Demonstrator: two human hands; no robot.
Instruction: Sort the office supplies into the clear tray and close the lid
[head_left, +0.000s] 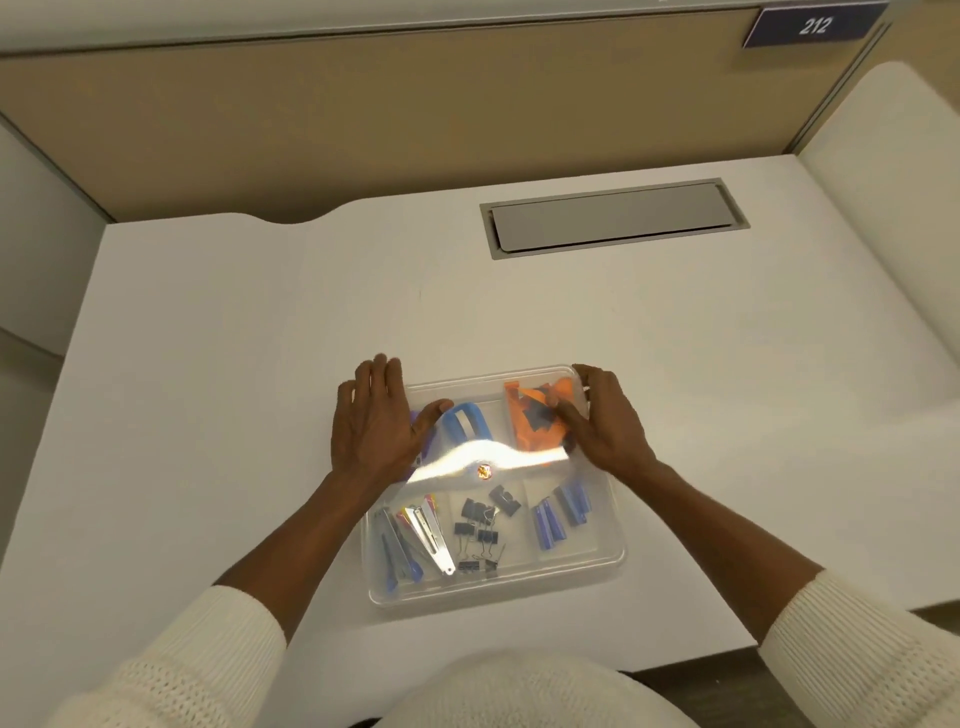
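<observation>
The clear tray (496, 582) sits on the white surface (260, 338), directly in front of the person and nearer to them than the grey cable hatch (613, 215). Its transparent lid (493, 410) lies over the tray's far half, with glare along its near edge.

The left hand (376, 421) lies flat, fingers spread, on the lid's far-left corner; its grip is released and pressing, not clenched. The right hand (605, 421) curls over the tray's far-right edge, thumb on the lid and fingers down the side, a light grasp on lid and rim.

I judge the tray light, thin-walled and slick. The lid looks bendy, so it is best pressed at its corners and along the rim, not at its middle.

Counted by compartment of the tray: near-left holds a mix of blue, silver and coloured pieces, too overlapped to count; near-middle holds about 7 black binder clips (480, 525); near-right holds about 5 blue pieces (558, 512). Under the lid are 1 blue looped item (465, 423) and 1 heap of orange and dark pieces (535, 415), which cannot be counted.
</observation>
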